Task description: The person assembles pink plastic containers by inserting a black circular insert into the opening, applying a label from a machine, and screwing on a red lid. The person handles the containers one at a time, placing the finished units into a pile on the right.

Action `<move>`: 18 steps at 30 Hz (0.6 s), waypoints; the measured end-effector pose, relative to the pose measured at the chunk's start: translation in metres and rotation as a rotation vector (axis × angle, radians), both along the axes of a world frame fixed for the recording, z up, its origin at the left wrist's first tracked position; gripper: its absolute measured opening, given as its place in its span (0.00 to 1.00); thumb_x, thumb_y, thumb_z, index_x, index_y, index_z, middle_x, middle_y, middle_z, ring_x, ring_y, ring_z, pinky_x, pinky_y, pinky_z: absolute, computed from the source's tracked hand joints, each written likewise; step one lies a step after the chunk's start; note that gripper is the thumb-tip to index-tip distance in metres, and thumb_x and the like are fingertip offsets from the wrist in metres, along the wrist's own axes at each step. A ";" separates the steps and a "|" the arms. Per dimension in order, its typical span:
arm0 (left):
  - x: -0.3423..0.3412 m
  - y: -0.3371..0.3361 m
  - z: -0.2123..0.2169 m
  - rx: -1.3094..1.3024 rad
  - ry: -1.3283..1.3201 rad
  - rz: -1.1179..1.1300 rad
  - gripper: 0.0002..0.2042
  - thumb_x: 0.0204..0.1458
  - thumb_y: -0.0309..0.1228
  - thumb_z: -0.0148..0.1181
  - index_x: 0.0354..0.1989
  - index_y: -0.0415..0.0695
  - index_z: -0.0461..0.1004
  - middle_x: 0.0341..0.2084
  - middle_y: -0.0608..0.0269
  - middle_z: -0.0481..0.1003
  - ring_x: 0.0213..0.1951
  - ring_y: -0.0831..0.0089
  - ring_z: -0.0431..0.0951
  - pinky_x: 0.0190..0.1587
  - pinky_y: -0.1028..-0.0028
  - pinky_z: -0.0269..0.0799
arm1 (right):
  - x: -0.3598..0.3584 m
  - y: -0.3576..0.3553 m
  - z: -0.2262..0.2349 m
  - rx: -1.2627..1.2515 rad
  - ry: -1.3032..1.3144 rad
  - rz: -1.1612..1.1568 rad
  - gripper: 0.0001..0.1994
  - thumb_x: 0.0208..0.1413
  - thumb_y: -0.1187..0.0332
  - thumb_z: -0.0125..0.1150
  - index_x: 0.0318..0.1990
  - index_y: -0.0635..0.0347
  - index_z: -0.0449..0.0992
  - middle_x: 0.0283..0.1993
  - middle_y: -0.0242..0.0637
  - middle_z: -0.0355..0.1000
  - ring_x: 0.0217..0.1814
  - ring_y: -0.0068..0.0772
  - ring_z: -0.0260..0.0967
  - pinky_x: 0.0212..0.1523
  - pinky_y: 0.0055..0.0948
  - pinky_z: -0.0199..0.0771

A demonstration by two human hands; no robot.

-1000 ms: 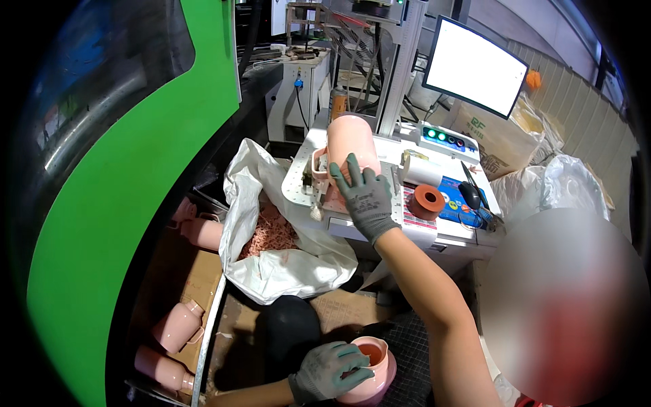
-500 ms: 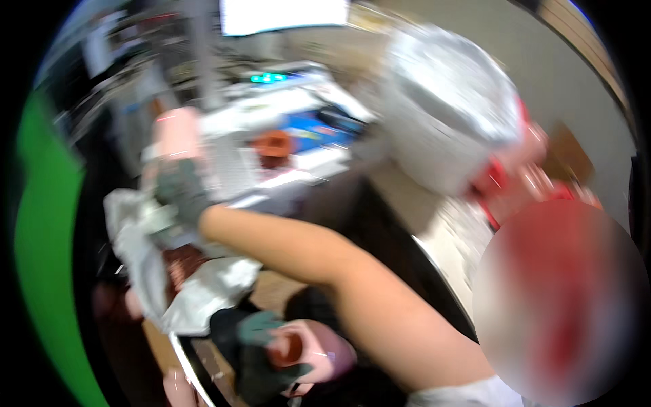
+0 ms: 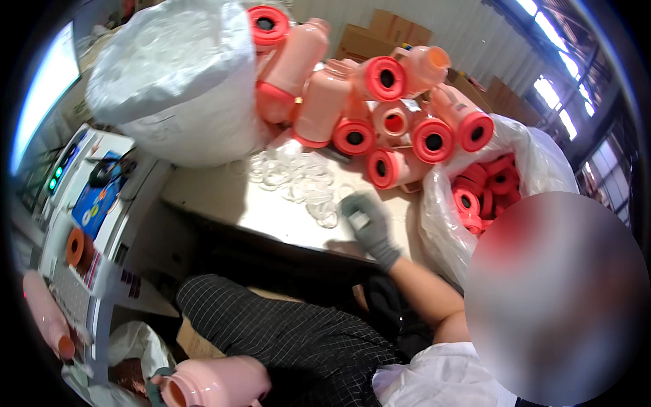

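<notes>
My left hand [image 3: 159,386], in a grey-green glove, is closed round the open-mouthed end of a pink plastic bottle body [image 3: 220,380]. That bottle lies tilted beside my lap, its orange-toned opening facing left. My right hand [image 3: 369,227], also gloved, hovers at the table's front edge, by the right end of a spread of clear ring gaskets [image 3: 291,178]. A small pale patch shows on this glove; blur hides whether anything is between its fingers. Another pink bottle body [image 3: 46,308] rests on the machine at far left.
A large white sack [image 3: 196,115] of clear rings stands at the back of the table [image 3: 264,214]. Several pink bottles with red collars [image 3: 324,102] are piled behind the rings. On the right, a plastic bag [image 3: 437,203] holds red collars. The machine [image 3: 102,271] carries an orange roll.
The view has swung right. My right hand has let go of the pink bottle at the machine and moved over to the rings. My left hand still holds its bottle.
</notes>
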State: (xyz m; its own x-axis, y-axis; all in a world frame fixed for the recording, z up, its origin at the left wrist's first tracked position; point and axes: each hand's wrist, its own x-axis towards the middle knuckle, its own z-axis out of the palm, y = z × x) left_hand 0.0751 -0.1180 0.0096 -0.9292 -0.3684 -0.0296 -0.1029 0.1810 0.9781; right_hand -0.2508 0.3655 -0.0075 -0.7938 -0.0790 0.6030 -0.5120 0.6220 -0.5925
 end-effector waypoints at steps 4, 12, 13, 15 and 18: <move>-0.040 0.014 -0.009 -0.111 0.055 -0.014 0.41 0.43 0.26 0.71 0.70 0.32 0.62 0.63 0.48 0.71 0.63 0.56 0.71 0.68 0.57 0.67 | -0.013 0.260 0.061 0.298 0.302 -0.841 0.14 0.55 0.70 0.65 0.49 0.61 0.80 0.46 0.49 0.78 0.50 0.50 0.78 0.51 0.43 0.77; -0.072 0.072 -0.001 -0.003 -0.008 0.159 0.40 0.40 0.32 0.70 0.67 0.33 0.67 0.56 0.52 0.75 0.57 0.61 0.76 0.65 0.62 0.69 | 0.054 0.375 0.011 0.946 -0.684 -0.891 0.23 0.48 0.66 0.62 0.55 0.53 0.81 0.53 0.49 0.80 0.57 0.53 0.77 0.60 0.49 0.77; -0.094 0.078 0.004 0.104 -0.098 0.032 0.41 0.40 0.32 0.72 0.68 0.33 0.67 0.56 0.54 0.75 0.57 0.64 0.76 0.63 0.65 0.71 | 0.089 0.438 0.010 0.949 -0.439 -0.876 0.23 0.49 0.66 0.62 0.55 0.54 0.81 0.51 0.51 0.81 0.55 0.52 0.79 0.58 0.49 0.78; -0.086 0.081 0.022 0.113 -0.054 0.080 0.43 0.35 0.30 0.79 0.65 0.33 0.68 0.50 0.53 0.79 0.52 0.64 0.80 0.58 0.66 0.77 | 0.044 0.348 0.028 0.585 -0.666 -0.738 0.27 0.50 0.65 0.62 0.60 0.62 0.79 0.58 0.53 0.79 0.60 0.53 0.78 0.62 0.42 0.76; -0.083 0.065 0.007 0.098 -0.035 0.008 0.44 0.37 0.31 0.83 0.65 0.35 0.67 0.52 0.55 0.79 0.53 0.67 0.80 0.58 0.67 0.76 | 0.019 0.346 0.048 0.675 -0.544 -0.743 0.29 0.47 0.63 0.66 0.59 0.67 0.78 0.55 0.54 0.81 0.56 0.53 0.80 0.58 0.42 0.78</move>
